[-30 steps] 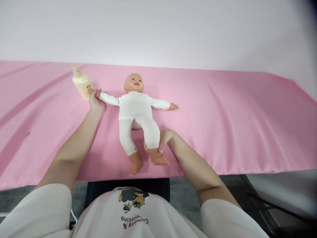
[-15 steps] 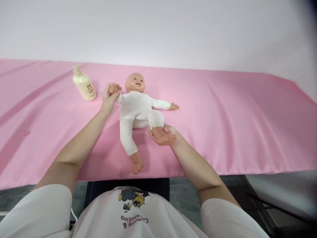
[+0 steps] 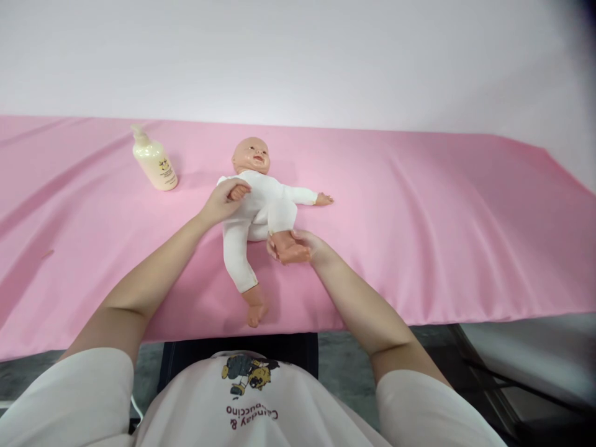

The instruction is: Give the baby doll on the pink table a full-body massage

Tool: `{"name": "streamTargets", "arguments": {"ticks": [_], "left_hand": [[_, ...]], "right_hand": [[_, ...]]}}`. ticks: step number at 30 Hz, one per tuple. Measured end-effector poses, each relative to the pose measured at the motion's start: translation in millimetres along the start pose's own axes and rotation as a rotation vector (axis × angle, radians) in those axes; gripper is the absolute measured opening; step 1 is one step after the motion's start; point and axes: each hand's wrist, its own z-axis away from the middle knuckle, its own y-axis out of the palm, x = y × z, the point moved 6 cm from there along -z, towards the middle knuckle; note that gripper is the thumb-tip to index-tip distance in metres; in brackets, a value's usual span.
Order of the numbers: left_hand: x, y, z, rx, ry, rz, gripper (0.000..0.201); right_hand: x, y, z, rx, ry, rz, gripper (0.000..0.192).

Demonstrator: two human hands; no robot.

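Moved: since a second ago I've folded the doll's (image 3: 258,205) arm across its chest and pushed its knee up toward its belly; before, both limbs lay stretched out flat.
Left hand: my left hand (image 3: 222,202) is closed round the doll's small hand, holding it over the chest.
Right hand: my right hand (image 3: 302,245) grips the foot (image 3: 287,249) from beneath, the leg bent at the knee.
Where: doll lies on its back on the pink cloth (image 3: 419,217), mid-table, near my edge.
Axis: long axis runs from me away toward the wall, head at the far end, face up; the free leg slants toward my left, its foot close to the table edge.
Risk: I judge that pushing the knee harder could roll or slide the doll sideways, since the cloth looks slick and loose.
Risk two: the bottle (image 3: 153,161) stands apart to the left; a wide sweep of my left elbow could tip it.
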Motion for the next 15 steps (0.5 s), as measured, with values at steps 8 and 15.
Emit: {"name": "streamTargets", "arguments": {"ticks": [8, 15], "left_hand": [[95.7, -107.8, -0.8, -0.778, -0.275, 0.674, 0.022], [142.3, -125.9, 17.0, -0.864, -0.474, 0.705, 0.022]], "right_hand": [[-14.5, 8.5, 15.8, 0.304, 0.353, 0.262, 0.064], [-21.3, 0.6, 18.0, 0.144, 0.495, 0.350, 0.072]]}}
